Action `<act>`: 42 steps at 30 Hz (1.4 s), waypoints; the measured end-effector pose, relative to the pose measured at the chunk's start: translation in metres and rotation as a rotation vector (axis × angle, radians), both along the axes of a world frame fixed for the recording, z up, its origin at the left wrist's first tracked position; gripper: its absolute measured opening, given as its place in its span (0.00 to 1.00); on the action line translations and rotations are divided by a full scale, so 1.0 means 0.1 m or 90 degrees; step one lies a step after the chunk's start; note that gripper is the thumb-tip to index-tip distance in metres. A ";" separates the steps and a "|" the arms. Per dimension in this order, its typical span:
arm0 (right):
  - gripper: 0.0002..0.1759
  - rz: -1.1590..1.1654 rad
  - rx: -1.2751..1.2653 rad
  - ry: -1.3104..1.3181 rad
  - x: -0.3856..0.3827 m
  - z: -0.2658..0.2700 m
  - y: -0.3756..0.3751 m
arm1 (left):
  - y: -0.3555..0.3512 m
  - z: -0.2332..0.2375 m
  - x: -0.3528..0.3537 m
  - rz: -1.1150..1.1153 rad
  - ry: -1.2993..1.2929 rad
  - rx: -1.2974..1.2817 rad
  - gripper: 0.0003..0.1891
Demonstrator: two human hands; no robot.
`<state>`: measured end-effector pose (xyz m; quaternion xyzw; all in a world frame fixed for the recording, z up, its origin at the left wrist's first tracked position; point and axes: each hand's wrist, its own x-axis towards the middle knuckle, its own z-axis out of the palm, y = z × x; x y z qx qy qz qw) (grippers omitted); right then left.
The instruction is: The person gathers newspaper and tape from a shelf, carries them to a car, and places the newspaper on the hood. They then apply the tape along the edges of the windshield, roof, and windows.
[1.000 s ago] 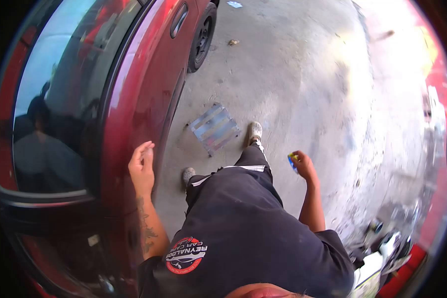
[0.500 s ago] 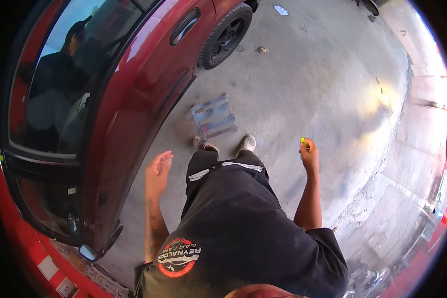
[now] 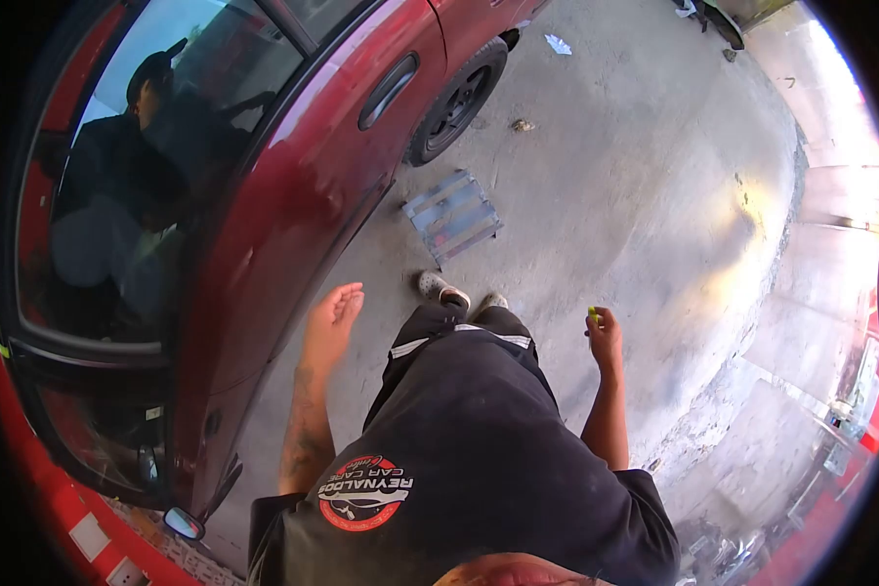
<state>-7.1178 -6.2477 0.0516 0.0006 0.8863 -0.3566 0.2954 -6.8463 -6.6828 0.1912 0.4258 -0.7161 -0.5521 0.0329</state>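
My left hand (image 3: 334, 317) hangs in front of me beside the red car (image 3: 254, 244), its fingers loosely stretched and nothing showing in them. On the other side, my right hand (image 3: 606, 337) is closed around a small bright yellow-green object (image 3: 593, 314); only its top shows above the fingers, so I cannot tell its kind. A low grey slatted platform (image 3: 454, 217) rests on the concrete floor just ahead of my shoes, close to the car's side.
The car's wheel (image 3: 459, 103) stands beyond the platform, and its side mirror (image 3: 184, 523) juts out at lower left. Farther out on the concrete floor (image 3: 596, 176) lie a pale crumpled scrap (image 3: 558, 45) and a small brownish piece (image 3: 523, 125). A pale wall (image 3: 830, 283) runs along the right.
The view has shifted and turned slightly, so the platform sits farther right and is rotated. One foot has stepped. My left hand has risen a little in view; my right hand sits lower.
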 end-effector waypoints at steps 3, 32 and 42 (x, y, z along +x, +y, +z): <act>0.14 -0.008 0.021 -0.015 0.12 -0.06 -0.05 | -0.49 0.14 -0.18 -0.014 0.019 -0.040 0.17; 0.13 0.347 -0.478 0.090 -1.39 2.05 -4.30 | -1.22 0.87 -1.34 -0.070 0.203 -0.177 0.22; 0.25 0.720 -0.667 0.051 -2.18 3.81 -5.61 | -2.15 2.73 -3.04 -0.098 0.244 -0.492 0.35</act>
